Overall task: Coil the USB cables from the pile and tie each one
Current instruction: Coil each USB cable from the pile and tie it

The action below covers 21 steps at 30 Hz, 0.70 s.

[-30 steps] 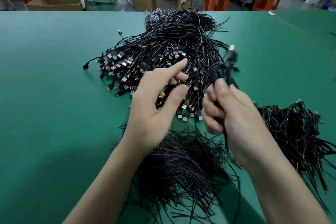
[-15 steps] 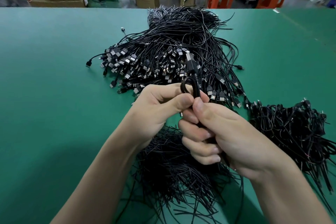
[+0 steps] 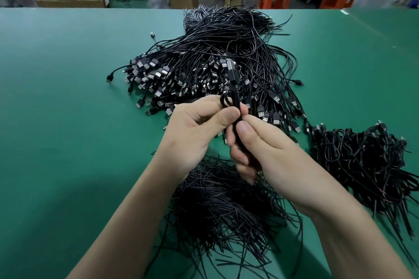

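This looks like the tying step. Just in front of the big pile of loose black USB cables [image 3: 204, 70], the left hand [image 3: 195, 133] pinches the top loops of a slim coiled black cable [image 3: 233, 97], and the right hand [image 3: 272, 156] curls round its lower part. I cannot tell whether a tie is on yet. The next move probably calls for twisting one tight round the coil's waist without letting the loops spring.

2 hands [image 3: 192, 136], 3 blk heaps [image 3: 204, 52]
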### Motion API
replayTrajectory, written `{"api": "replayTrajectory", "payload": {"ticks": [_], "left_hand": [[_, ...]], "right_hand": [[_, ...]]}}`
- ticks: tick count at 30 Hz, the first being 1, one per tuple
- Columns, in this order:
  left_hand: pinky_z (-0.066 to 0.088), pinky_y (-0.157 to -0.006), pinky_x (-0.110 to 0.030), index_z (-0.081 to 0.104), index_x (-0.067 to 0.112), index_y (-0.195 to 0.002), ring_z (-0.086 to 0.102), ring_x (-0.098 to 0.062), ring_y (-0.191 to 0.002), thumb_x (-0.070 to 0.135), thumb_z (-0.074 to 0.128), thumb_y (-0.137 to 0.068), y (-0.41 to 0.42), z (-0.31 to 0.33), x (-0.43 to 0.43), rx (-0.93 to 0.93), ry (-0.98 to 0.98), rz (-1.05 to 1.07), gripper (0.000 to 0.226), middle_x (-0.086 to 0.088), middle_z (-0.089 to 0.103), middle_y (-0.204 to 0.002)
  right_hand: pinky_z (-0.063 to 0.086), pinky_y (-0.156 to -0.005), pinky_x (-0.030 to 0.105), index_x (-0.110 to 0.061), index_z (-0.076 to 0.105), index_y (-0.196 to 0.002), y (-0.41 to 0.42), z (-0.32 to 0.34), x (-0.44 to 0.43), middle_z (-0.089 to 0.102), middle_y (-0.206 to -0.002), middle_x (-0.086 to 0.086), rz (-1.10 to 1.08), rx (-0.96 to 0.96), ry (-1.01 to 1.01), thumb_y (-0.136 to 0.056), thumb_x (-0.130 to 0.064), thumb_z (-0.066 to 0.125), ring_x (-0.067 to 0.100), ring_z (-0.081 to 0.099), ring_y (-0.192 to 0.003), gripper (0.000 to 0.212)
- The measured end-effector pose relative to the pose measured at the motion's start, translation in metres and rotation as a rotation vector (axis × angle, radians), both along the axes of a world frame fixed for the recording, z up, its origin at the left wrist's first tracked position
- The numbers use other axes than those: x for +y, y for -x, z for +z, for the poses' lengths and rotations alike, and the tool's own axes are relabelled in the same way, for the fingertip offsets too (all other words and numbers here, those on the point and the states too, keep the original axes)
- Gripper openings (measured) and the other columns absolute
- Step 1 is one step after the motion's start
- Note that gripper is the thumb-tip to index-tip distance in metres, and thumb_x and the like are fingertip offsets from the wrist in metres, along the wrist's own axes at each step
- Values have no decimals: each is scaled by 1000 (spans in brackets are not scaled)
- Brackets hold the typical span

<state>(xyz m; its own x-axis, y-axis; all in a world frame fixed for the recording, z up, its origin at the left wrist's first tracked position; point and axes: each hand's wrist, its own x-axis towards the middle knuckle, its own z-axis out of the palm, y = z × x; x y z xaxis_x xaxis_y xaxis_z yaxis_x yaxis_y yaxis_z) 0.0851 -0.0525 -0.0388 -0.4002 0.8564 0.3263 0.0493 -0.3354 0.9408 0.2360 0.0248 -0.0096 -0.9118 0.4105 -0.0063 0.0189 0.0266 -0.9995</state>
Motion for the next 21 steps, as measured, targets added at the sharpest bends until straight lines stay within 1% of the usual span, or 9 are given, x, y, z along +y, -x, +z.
{"api": "replayTrajectory", "payload": {"ticks": [2,4,6,8,9,12,14,17,21], "left_hand": [[56,-91,-29,70,-18,-96,71,-13,-104,19,65,-98,2,1,1,122,-16,57,37,-13,74,-105],[56,-94,-31,77,-5,-102,69,-11,-113,17,66,-99,5,4,0,250,35,93,25,-3,75,-117],[56,-86,-29,79,19,-115,68,-6,-104,22,68,-98,10,8,-4,397,162,97,20,10,75,-115],[52,-80,-21,74,35,-121,65,-1,-95,26,71,-97,14,9,-9,590,325,32,26,19,73,-106],[50,-86,-20,74,38,-120,63,1,-98,27,71,-98,15,9,-11,728,410,-19,26,22,71,-104],[45,-102,-32,76,39,-117,53,0,-110,31,67,-100,14,8,-11,1071,637,-162,21,22,65,-109],[43,-102,-34,77,40,-116,48,-2,-113,33,68,-100,14,8,-9,1159,723,-175,20,19,63,-110],[44,-100,-35,79,40,-111,48,-4,-114,36,70,-98,13,6,-9,1208,754,-171,17,17,65,-110],[42,-101,-37,78,37,-100,49,-5,-110,38,68,-98,14,2,-8,1206,729,-156,9,16,63,-107]], "right_hand": [[30,-50,20,-10,47,-86,3,-3,0,37,-64,-6,-76,-5,-101,-111,-26,33,7,32,-54,32],[30,-53,22,-15,48,-85,4,-5,3,41,-63,-12,-176,-15,-233,-110,-29,36,4,34,-55,31],[31,-56,30,-20,48,-83,2,-6,8,44,-61,-15,-284,-53,-390,-110,-34,37,5,36,-56,33],[34,-56,36,-24,46,-78,-1,-5,14,46,-60,-15,-375,-91,-500,-109,-38,36,6,39,-57,35],[38,-57,38,-25,46,-77,-3,-3,15,48,-61,-15,-407,-105,-529,-108,-40,36,7,41,-58,35],[44,-59,42,-26,45,-76,-5,-1,16,51,-64,-14,-434,-140,-573,-106,-43,35,7,42,-57,35],[44,-58,46,-26,45,-77,-5,-1,14,50,-63,-12,-409,-148,-572,-105,-44,34,8,40,-56,36],[45,-58,51,-25,45,-77,-5,-1,13,49,-62,-11,-382,-147,-551,-106,-43,34,12,40,-58,36],[39,-53,39,-29,44,-74,-6,-4,18,49,-61,-15,-377,-136,-544,-108,-41,34,5,39,-55,37]]}}
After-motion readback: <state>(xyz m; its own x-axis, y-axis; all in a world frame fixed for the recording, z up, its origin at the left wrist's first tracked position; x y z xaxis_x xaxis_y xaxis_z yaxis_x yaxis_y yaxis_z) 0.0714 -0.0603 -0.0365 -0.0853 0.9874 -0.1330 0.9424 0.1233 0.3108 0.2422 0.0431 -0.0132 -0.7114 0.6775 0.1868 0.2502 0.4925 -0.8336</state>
